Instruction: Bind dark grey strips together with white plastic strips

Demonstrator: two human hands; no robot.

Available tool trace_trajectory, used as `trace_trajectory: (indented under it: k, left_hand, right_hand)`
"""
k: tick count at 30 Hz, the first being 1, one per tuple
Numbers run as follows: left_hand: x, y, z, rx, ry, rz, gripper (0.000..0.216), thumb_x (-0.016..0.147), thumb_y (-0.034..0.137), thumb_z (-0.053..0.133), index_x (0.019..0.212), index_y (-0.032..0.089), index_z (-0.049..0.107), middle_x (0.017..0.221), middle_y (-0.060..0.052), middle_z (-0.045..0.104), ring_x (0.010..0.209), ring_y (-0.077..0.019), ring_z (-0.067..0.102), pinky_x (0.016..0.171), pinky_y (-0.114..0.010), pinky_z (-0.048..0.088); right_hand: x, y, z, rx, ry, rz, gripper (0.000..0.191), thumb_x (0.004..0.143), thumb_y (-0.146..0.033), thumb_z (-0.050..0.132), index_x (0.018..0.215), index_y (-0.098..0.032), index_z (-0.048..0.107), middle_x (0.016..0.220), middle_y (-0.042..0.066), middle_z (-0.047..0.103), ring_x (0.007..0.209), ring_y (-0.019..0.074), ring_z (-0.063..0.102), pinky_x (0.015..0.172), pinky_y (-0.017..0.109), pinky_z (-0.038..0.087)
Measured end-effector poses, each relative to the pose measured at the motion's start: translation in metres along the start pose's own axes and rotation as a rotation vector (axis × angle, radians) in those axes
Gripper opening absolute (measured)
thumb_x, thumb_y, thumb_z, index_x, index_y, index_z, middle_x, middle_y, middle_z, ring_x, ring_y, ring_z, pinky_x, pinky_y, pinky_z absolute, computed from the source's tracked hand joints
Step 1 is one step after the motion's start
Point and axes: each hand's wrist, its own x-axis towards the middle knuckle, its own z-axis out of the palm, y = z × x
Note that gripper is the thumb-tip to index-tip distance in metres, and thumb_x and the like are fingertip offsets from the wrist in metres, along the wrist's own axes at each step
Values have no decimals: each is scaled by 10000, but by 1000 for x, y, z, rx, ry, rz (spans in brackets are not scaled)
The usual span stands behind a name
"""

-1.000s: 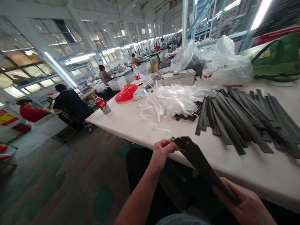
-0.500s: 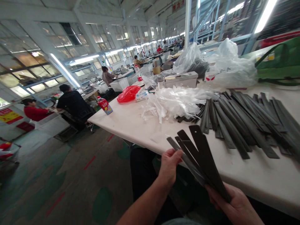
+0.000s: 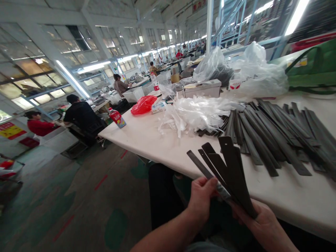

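Far left, people sit at other benches; a red-labelled bottle [image 3: 117,117] and a red plastic bag [image 3: 143,104] lie on the white desk [image 3: 147,136], with a heap of clear plastic sleeves [image 3: 195,113] just past them. Left hand [image 3: 201,197] closed, pinching a fan of dark flat strips [image 3: 225,171] above the desk's near edge. Right hand [image 3: 258,218] grips the fan's lower end; more dark strips [image 3: 275,133] spread over the desk to the right.

Dark strips [image 3: 228,171] now fanned wider & raised above table edge [image 3: 168,159], w/ left hand [image 3: 201,197] slid lower toward right hand [image 3: 258,218] gripping their base.
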Motion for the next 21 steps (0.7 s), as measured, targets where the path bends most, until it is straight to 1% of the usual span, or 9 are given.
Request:
trace_trajectory:
  k: [3, 5, 7, 8, 10, 12, 16, 18, 21]
  left_hand:
    - [-9, -8, 2, 74, -51, -23, 334, 694, 418, 768, 769, 101, 694, 658, -37, 635, 599, -118, 533, 618, -252, 441]
    - [-3, 2, 1, 13, -61, 21, 365, 690, 421, 767, 894, 126, 701, 772, -52, 681, 666, -137, 584, 660, -258, 468]
    - [10, 15, -2, -110, -17, 78, 387, 701, 428, 757, 976, 164, 691, 885, -55, 699, 745, -146, 621, 711, -259, 489]
    - [17, 20, -4, -162, 18, 94, 369, 703, 423, 758, 964, 171, 692, 899, -52, 699, 763, -143, 627, 724, -254, 492]
    - [24, 21, -6, -196, 70, 82, 311, 687, 399, 780, 866, 157, 702, 833, -42, 692, 731, -126, 620, 712, -235, 492]
    - [21, 10, -6, -149, 55, 23, 303, 670, 397, 796, 789, 135, 700, 760, -39, 676, 669, -116, 599, 673, -231, 489]
    - [3, -17, -1, -72, -10, -85, 393, 696, 500, 753, 734, 113, 695, 675, -45, 643, 592, -108, 555, 609, -237, 468]
    - [0, -18, -1, -58, 5, -39, 377, 707, 485, 748, 751, 113, 710, 691, -51, 652, 621, -121, 566, 632, -246, 470]
    - [6, -7, -7, 28, 45, 86, 319, 720, 427, 748, 791, 117, 736, 735, -56, 675, 685, -142, 581, 714, -271, 476]
  right_hand:
    - [2, -2, -1, 37, 7, 1, 449, 834, -550, 521, 564, -192, 554, 507, 2, 546, 480, 150, 513, 467, 229, 419]
    - [-2, -3, -2, 58, 9, 10, 445, 830, -553, 527, 574, -192, 567, 511, 5, 552, 480, 152, 513, 473, 234, 419]
    - [-7, -3, -2, 75, 21, 39, 438, 825, -551, 540, 576, -192, 572, 518, 6, 554, 489, 154, 512, 483, 239, 419]
    - [-9, -3, -2, 80, 27, 55, 433, 824, -547, 545, 577, -193, 573, 520, 5, 552, 493, 154, 510, 486, 240, 418]
    - [-10, -4, -2, 81, 35, 75, 428, 824, -539, 550, 572, -194, 569, 511, 0, 539, 487, 152, 500, 482, 240, 412]
    - [-7, -5, -2, 76, 29, 62, 429, 826, -537, 548, 569, -194, 568, 510, 0, 540, 487, 154, 504, 477, 239, 415]
    - [2, -6, -5, 92, 32, 40, 432, 808, -560, 565, 586, -190, 594, 529, 10, 576, 502, 162, 532, 489, 237, 450]
    - [2, -4, -8, 113, 10, 69, 422, 805, -569, 571, 645, -185, 641, 556, 16, 608, 527, 174, 561, 503, 239, 474]
    - [-5, 4, -15, 131, -45, 117, 439, 804, -592, 569, 703, -181, 686, 591, 20, 642, 563, 197, 598, 494, 248, 499]
